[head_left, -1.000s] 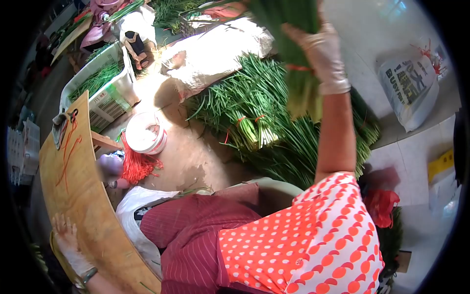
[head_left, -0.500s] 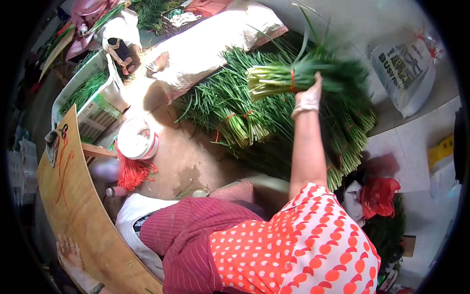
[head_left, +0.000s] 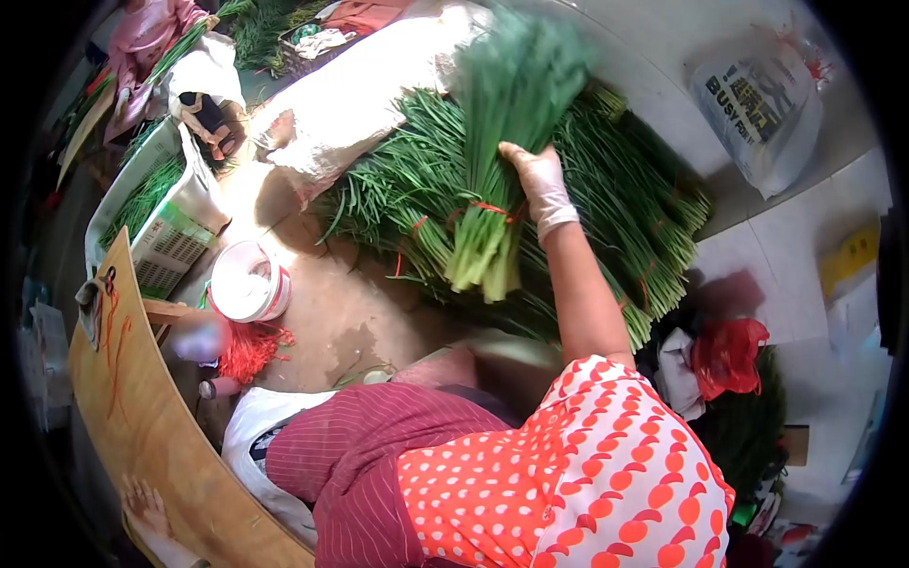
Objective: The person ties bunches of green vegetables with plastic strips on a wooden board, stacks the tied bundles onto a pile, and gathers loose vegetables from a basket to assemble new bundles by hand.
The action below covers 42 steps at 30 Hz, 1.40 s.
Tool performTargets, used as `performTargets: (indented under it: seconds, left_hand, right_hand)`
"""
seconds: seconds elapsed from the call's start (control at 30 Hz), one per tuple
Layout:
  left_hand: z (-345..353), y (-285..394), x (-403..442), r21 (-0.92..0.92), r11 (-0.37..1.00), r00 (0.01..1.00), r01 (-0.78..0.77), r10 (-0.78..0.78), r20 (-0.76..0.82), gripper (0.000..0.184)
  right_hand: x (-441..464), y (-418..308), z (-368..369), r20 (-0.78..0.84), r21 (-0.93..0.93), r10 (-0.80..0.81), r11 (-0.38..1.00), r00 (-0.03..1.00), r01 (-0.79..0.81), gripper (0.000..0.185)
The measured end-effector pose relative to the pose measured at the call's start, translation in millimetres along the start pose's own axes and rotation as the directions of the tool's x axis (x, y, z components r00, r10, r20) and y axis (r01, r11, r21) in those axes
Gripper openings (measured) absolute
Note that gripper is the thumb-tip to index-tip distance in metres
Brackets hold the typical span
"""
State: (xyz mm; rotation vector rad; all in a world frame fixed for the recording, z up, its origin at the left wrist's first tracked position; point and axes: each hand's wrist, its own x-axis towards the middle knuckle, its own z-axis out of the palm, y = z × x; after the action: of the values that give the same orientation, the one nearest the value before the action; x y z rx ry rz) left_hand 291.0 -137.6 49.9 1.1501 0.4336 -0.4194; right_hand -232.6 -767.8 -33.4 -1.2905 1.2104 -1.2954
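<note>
Nearest are the person's spotted shirt (head_left: 568,473) and striped trousers (head_left: 360,454), on the near side of the pile (head_left: 625,208) of greens. The left hand (head_left: 147,511) lies with its fingers extended and a little spread on the wooden board (head_left: 161,426), well to the left of the pile, and has hold of nothing.

The right hand (head_left: 542,185), in a thin pale glove, is closed around the bunch (head_left: 483,170) of long greens just above its red band (head_left: 490,207). The thumb lies across the front; the other fingers are hidden behind the leaves. The bunch is over the middle of the pile, its pale stems pointing to the near side and its blurred leaf tips to the far side; whether it touches the pile I cannot tell.

A red bag (head_left: 727,358) is near the pile's near right edge. Left of the pile, across the floor, a heap of red ties (head_left: 248,352) lies beside the white bucket (head_left: 248,282).

Other banded bunches make up the pile. The white sack (head_left: 355,95) lies along its far left side, and a printed bag (head_left: 757,118) is beyond its right side. Farther left of the pile are a crate (head_left: 166,213) with greens in it and, past that, a co-worker (head_left: 147,43) in pink. A basket (head_left: 308,52) is beyond the sack.
</note>
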Motion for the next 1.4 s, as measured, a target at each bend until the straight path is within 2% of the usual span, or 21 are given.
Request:
performTargets:
  seconds: [0.1, 0.3, 0.33, 0.4, 0.43, 0.53, 0.6, 0.67, 0.7, 0.83, 0.9, 0.97, 1.0, 1.03, 1.1, 1.13, 1.2, 1.23, 1.27, 1.33, 1.4]
  left_hand:
    - [0, 23, 52, 0.174, 0.985, 0.984, -0.017, -0.014, 0.176, 0.047]
    - [34, 69, 104, 0.392, 0.909, 0.953, -0.144, 0.021, 0.301, 0.05]
    - [31, 77, 108, 0.401, 0.875, 0.928, -0.271, 0.126, 0.352, 0.051]
    - [22, 91, 99, 0.405, 0.825, 0.888, -0.394, 0.227, 0.4, 0.052]
    - [14, 100, 90, 0.469, 0.75, 0.861, -0.467, 0.263, 0.435, 0.052]
    - [-20, 94, 48, 0.54, 0.691, 0.876, -0.481, 0.354, 0.327, 0.05]
    - [-59, 78, 46, 0.444, 0.782, 0.883, -0.438, 0.282, 0.374, 0.051]
    - [-76, 57, 22, 0.33, 0.923, 0.948, -0.199, 0.096, 0.305, 0.05]
    - [-81, 44, 9, 0.347, 0.91, 0.95, -0.226, 0.129, 0.283, 0.048]
    - [-108, 7, -39, 0.373, 0.877, 0.949, -0.304, 0.242, 0.204, 0.046]
    - [-90, -26, -88, 0.375, 0.794, 0.876, -0.479, 0.405, 0.26, 0.044]
    - [-94, -46, -116, 0.46, 0.784, 0.902, -0.417, 0.42, 0.101, 0.045]
    - [-95, -58, -126, 0.494, 0.783, 0.908, -0.378, 0.417, 0.033, 0.045]
    - [-97, -70, -136, 0.522, 0.785, 0.911, -0.335, 0.412, -0.035, 0.045]
    - [-108, -102, -153, 0.496, 0.794, 0.89, -0.351, 0.448, -0.087, 0.045]
    - [-110, -112, -165, 0.488, 0.82, 0.895, -0.3, 0.419, -0.153, 0.044]
    - [-115, -130, -186, 0.466, 0.849, 0.889, -0.249, 0.391, -0.238, 0.043]
    - [-119, -136, -196, 0.452, 0.838, 0.869, -0.305, 0.439, -0.228, 0.041]
    - [-124, -142, -205, 0.439, 0.823, 0.846, -0.359, 0.486, -0.22, 0.04]
    - [-137, -152, -221, 0.486, 0.794, 0.788, -0.365, 0.541, -0.292, 0.039]
    - [-151, -164, -237, 0.533, 0.768, 0.707, -0.356, 0.594, -0.383, 0.038]
  right_hand:
    - [-2, -49, -15, 0.049, -0.609, -0.296, 0.748, 0.954, 0.263, 0.078]
    - [16, -108, -72, 0.141, -0.862, -0.636, 0.297, 0.759, 0.41, 0.077]
    - [32, -113, -92, 0.149, -0.885, -0.663, 0.242, 0.734, 0.398, 0.078]
    - [63, -119, -133, 0.04, -0.973, -0.635, 0.15, 0.772, 0.174, 0.062]
    - [92, -115, -164, -0.07, -0.997, -0.613, 0.024, 0.787, -0.07, 0.054]
    - [110, -96, -214, -0.296, -0.776, -0.61, -0.295, 0.735, -0.557, 0.044]
    - [127, -49, -225, -0.343, -0.841, -0.455, -0.242, 0.822, -0.484, 0.045]
    - [111, 0, -194, -0.222, -0.952, -0.368, -0.118, 0.903, -0.282, 0.044]
    - [101, 21, -170, -0.243, -0.958, -0.227, 0.209, 0.943, -0.196, 0.041]
    - [79, 109, -66, 0.153, -0.848, -0.198, 0.477, 0.968, 0.231, 0.023]
    - [88, 162, -4, 0.458, -0.715, -0.292, 0.44, 0.84, 0.543, 0.023]
    - [33, 123, 93, 0.633, -0.507, -0.118, 0.685, 0.765, 0.524, 0.023]
    - [-7, 93, 136, 0.708, -0.457, -0.091, 0.697, 0.701, 0.552, 0.022]
    - [-30, 94, 178, 0.781, -0.328, -0.018, 0.839, 0.624, 0.435, 0.02]
    - [-79, 88, 259, 0.923, -0.044, -0.184, 0.821, 0.337, 0.569, 0.02]
    - [-114, 49, 291, 0.958, -0.069, -0.088, 0.853, 0.272, 0.518, 0.021]
    - [-159, 34, 365, 0.97, 0.104, -0.223, 0.745, 0.099, 0.659, 0.02]
    - [-188, 9, 393, 0.949, 0.225, -0.309, 0.802, 0.061, 0.553, 0.018]
    - [-206, 5, 426, 0.897, 0.313, -0.443, 0.649, 0.01, 0.694, 0.02]
    - [-245, -22, 478, 0.906, 0.302, -0.423, 0.642, -0.003, 0.705, 0.028]
    - [-272, -9, 546, 0.838, 0.35, -0.541, 0.439, -0.068, 0.827, 0.032]
